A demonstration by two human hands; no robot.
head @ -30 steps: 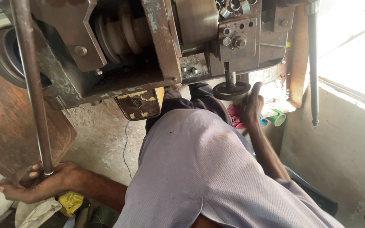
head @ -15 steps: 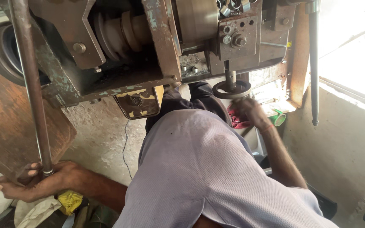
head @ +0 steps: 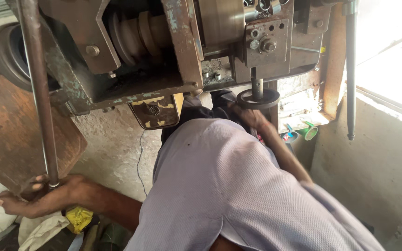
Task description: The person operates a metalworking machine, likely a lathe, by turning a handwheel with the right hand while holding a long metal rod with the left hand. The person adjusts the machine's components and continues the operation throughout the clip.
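- Left hand (head: 38, 197): fingers wrapped shut around the lower end of the long steel rod (head: 38, 93), at about 8 o'clock in the head view. The grip sits right at the rod's bottom tip.
- The rod runs up from that grip toward 11 o'clock and passes in front of the machine frame (head: 84, 79).
- Right hand (head: 252, 116): blurred, reaching up at 1 o'clock, just under the dark round handwheel (head: 258, 98). I cannot tell whether its fingers are closed on the wheel or only touching the rim.
- The handwheel hangs on a short vertical shaft below the bolted block (head: 266, 44), near centre-top.
- Outward: a stepped pulley (head: 133, 35) at 12 o'clock, a rusty plate (head: 10, 135) at 9 o'clock behind the rod, and a yellow rag (head: 77, 218) just beside the left forearm.
- My call on doing it well: keep the rod hand steady and low, turn the wheel in small steps, and keep the sleeve (head: 229, 186) away from the pulley.
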